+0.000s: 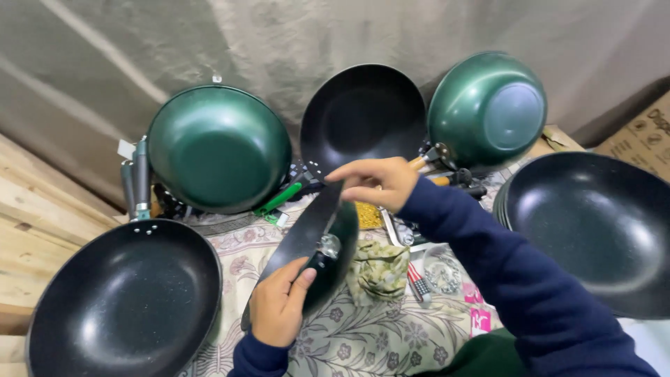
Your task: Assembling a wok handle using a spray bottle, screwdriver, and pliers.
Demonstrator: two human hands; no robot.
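Lying nearest on the left, a large black pan (125, 300) rests face up on the floral cloth (363, 335), its rim close to the wooden planks (35, 223) at the left edge. Just beyond it, a green pan (218, 148) leans tilted against the grey wall (105, 56), its hollow facing the viewer, with grey handles (137, 178) standing beside its left rim.

In the middle, the left hand (278, 307) grips the stub fitting (328, 248) on the outside of a small dark pan (314, 244), the thumb pressed against the pan's green outer side. This pan is held on edge above the cloth, its black inner face turned to the left. The right hand (373, 181) grasps the far upper rim of the same pan, fingers curled over the edge, its dark blue sleeve (516, 279) running to the near right corner.

Behind the hands, another black pan (363, 115) leans against the wall. To its right, a green pan (488, 108) stands turned with its flat bottom toward the viewer. Under the hands lie a crumpled patterned cloth (380, 269), a patch of small yellow pieces (368, 215) and a clear bag of small metal parts (441, 269). Further right, a stack of black pans (593, 230) sits face up, and a cardboard box (645, 136) shows at the far right edge.
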